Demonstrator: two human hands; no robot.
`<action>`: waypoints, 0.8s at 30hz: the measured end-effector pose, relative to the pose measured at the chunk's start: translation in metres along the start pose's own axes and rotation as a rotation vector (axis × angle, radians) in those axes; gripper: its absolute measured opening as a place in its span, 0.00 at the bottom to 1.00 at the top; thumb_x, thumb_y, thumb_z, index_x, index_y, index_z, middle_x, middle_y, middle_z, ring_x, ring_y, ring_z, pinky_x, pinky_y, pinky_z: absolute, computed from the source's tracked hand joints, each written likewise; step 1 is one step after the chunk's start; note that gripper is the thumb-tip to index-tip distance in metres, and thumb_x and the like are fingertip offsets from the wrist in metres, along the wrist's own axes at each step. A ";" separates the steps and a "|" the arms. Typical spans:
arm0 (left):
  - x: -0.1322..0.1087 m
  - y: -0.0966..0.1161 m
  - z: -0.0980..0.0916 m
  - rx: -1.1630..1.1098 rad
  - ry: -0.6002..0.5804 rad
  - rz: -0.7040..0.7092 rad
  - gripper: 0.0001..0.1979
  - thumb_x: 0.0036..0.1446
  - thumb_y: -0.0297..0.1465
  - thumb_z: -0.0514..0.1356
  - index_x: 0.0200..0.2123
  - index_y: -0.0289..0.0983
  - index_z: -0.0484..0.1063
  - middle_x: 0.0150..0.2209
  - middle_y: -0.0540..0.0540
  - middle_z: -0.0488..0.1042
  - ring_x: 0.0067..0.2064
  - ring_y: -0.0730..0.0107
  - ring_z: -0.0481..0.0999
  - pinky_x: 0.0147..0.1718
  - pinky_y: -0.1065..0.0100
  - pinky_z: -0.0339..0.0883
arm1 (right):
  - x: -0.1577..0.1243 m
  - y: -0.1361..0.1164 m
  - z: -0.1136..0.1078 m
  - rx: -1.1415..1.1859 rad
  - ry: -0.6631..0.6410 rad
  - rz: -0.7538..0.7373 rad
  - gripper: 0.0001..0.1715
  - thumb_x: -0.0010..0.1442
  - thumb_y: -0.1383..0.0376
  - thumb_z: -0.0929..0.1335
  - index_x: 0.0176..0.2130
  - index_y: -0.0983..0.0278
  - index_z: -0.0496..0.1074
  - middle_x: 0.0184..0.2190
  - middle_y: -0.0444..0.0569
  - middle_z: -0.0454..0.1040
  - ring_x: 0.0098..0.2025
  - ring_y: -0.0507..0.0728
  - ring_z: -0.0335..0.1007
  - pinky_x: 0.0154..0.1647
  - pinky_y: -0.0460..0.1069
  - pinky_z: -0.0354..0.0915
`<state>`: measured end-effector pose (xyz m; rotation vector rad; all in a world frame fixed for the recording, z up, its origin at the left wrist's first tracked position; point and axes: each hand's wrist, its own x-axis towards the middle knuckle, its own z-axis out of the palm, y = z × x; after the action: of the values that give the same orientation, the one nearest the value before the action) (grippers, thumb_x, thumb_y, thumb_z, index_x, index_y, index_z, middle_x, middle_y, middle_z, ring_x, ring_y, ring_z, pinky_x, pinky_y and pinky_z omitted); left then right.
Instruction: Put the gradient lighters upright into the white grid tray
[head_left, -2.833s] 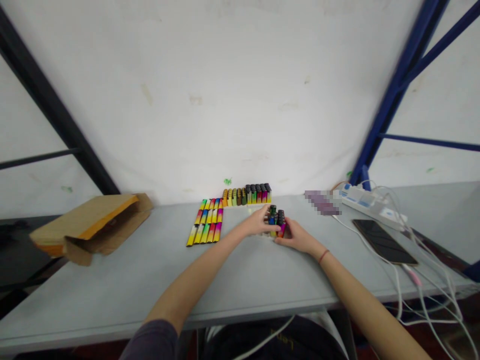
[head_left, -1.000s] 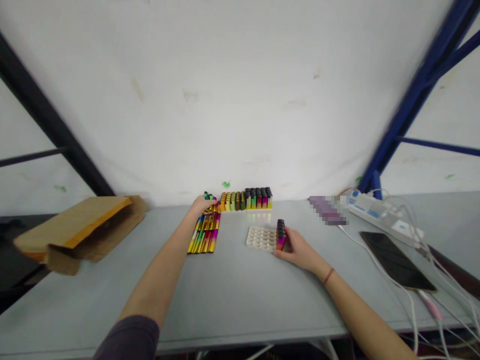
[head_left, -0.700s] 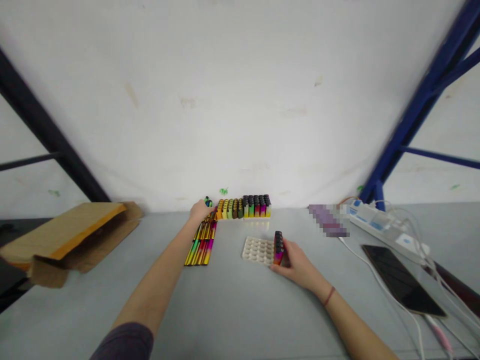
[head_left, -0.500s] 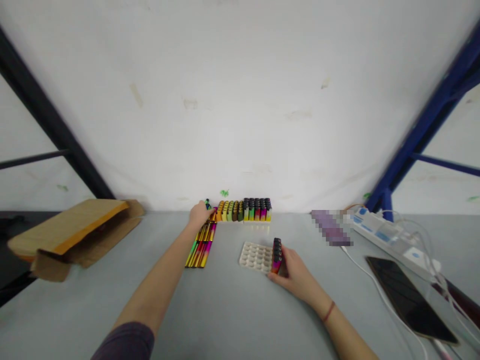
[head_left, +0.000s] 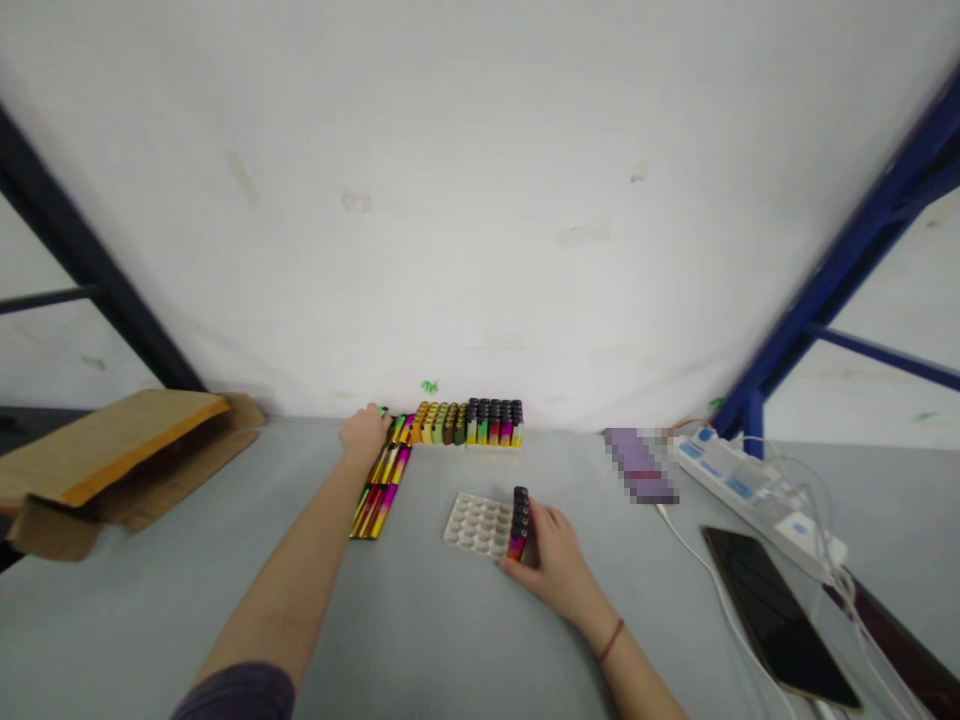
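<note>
Across the counter point(head_left: 450, 640), the right hand point(head_left: 551, 560) grips lighters point(head_left: 517, 535), long axes near vertical, black tops point(head_left: 520, 500) up; the left hand point(head_left: 364, 432) lies outstretched, its grip unclear.

no readable text — green mark point(head_left: 429, 386), illegible

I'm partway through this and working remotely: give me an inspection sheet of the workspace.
Surface: grey tabletop.
Job's things: lying lighters at left; white pocketed tray with an upright row of lighters along its right edge; yellow-topped block and black-topped block behind.
Clutter: open cardboard box, dark phone, pixelated purple item.
Hands: left hand at the lying lighters' far end, grip unclear; right hand holds the upright row.
Cables: white cables, loose around the power strip.
Surroundings: white wall, black post, blue post.
</note>
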<state>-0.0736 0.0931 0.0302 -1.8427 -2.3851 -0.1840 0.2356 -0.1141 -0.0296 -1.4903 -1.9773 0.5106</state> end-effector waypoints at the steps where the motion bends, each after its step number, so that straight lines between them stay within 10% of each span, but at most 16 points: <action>1: 0.000 0.000 -0.001 0.002 -0.006 0.000 0.22 0.65 0.40 0.45 0.49 0.30 0.69 0.45 0.30 0.76 0.48 0.47 0.77 0.39 0.59 0.68 | 0.001 0.001 0.001 -0.013 -0.001 0.004 0.47 0.51 0.58 0.74 0.64 0.66 0.57 0.56 0.60 0.69 0.58 0.67 0.63 0.60 0.62 0.59; 13: 0.007 -0.018 -0.001 -0.024 -0.002 0.144 0.23 0.64 0.39 0.44 0.51 0.31 0.68 0.47 0.30 0.74 0.46 0.48 0.77 0.42 0.58 0.69 | -0.001 0.002 0.001 -0.050 0.027 0.040 0.47 0.50 0.53 0.75 0.62 0.67 0.60 0.56 0.61 0.69 0.58 0.67 0.63 0.61 0.63 0.55; 24: 0.008 -0.083 0.021 -0.221 -0.175 0.690 0.39 0.52 0.53 0.57 0.63 0.40 0.63 0.67 0.39 0.59 0.68 0.52 0.56 0.63 0.59 0.53 | 0.000 0.004 0.001 -0.100 0.054 0.007 0.44 0.52 0.51 0.73 0.62 0.66 0.61 0.53 0.60 0.71 0.55 0.67 0.66 0.58 0.62 0.58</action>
<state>-0.1565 0.0833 0.0093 -2.7535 -1.7189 -0.2250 0.2383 -0.1131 -0.0327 -1.5561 -1.9823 0.3752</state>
